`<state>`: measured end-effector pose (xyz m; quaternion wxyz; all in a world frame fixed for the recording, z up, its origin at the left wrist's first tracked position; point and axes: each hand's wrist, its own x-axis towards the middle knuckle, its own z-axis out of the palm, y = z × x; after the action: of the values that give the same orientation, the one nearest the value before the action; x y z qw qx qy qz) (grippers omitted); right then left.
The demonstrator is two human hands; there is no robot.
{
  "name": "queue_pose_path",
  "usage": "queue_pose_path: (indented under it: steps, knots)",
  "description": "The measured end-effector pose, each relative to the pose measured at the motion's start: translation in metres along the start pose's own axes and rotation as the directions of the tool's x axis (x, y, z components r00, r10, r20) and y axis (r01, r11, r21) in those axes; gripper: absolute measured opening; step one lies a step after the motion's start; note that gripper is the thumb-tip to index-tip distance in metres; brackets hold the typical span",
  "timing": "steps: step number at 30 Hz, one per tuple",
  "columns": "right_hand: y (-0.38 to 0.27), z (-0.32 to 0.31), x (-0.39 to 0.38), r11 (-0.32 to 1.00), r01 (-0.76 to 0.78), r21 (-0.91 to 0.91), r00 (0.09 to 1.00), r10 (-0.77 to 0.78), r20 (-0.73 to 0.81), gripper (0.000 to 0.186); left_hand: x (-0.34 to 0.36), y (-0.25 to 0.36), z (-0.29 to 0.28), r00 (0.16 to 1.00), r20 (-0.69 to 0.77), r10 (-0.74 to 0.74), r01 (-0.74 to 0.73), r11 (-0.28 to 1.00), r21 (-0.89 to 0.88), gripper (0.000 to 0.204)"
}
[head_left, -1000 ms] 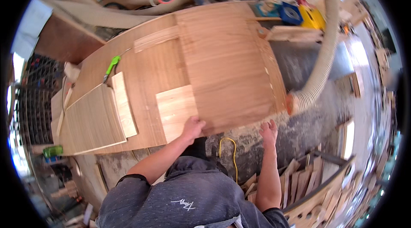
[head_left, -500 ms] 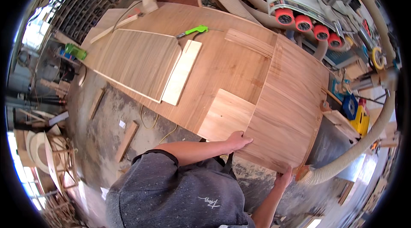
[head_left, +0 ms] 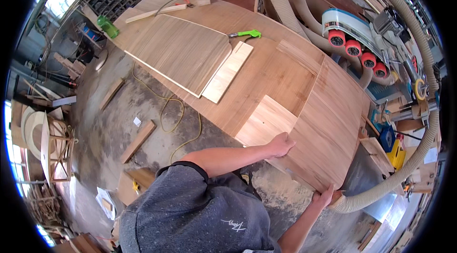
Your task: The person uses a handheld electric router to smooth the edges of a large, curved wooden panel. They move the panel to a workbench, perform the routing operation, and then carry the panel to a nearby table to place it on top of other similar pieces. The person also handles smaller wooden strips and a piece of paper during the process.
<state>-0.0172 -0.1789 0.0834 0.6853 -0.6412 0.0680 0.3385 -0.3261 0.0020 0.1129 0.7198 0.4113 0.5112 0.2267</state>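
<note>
A wide brown wood-grain panel (head_left: 333, 122) lies at the right end of a large wooden sheet (head_left: 223, 115). My left hand (head_left: 282, 145) is closed on the panel's near left edge, fingers partly hidden. At its near right corner my right hand (head_left: 324, 197) grips the edge, with the fingertips on top. Just left of the panel, beside my left hand, lies a paler square board (head_left: 266, 122). A long narrow board (head_left: 297, 57) rests along the far side of the sheet, touching the panel.
Left on the sheet lie a shaped panel (head_left: 183, 53), a pale strip (head_left: 228, 72) and a green-handled tool (head_left: 247, 34). A ribbed hose (head_left: 376, 200) curves around the right, near a machine with red rollers (head_left: 353, 48). A yellow cord (head_left: 183, 110) and wood offcuts (head_left: 138, 141) lie on the floor.
The view has swung, so the sheet and the things on it appear farther right, and more floor shows at left. Both hands still hold the panel's near edge.
</note>
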Motion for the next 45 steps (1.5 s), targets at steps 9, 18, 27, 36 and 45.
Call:
queue_pose_path:
  steps: [9,18,27,36,45]
  knots:
    - [0.001,0.024,-0.099,0.994,0.094,0.06,0.995,-0.095,0.009,0.045,-0.094,-0.002,-0.049,0.973,-0.048,0.227,-0.189,0.895,0.404,0.052]
    - [-0.001,0.097,-0.18,0.971,0.226,0.074,0.924,-0.238,0.3,0.048,-0.159,-0.053,-0.109,0.938,-0.173,0.299,-0.319,0.943,-0.098,0.038]
    - [-0.007,0.244,-0.21,0.915,0.403,0.032,0.766,-0.357,0.535,0.047,-0.076,-0.021,-0.267,0.99,-0.117,0.081,-0.136,0.774,-0.619,0.038]
    - [0.005,0.391,-0.203,0.884,0.459,-0.081,0.566,-0.221,0.794,0.056,-0.023,0.05,-0.446,0.929,-0.349,-0.126,-0.279,0.385,-0.88,0.054]
    - [0.163,0.569,-0.184,0.855,0.36,-0.372,0.61,0.086,0.788,0.049,-0.075,0.019,-0.583,0.648,-0.695,-0.311,-0.614,0.327,-0.719,0.048]
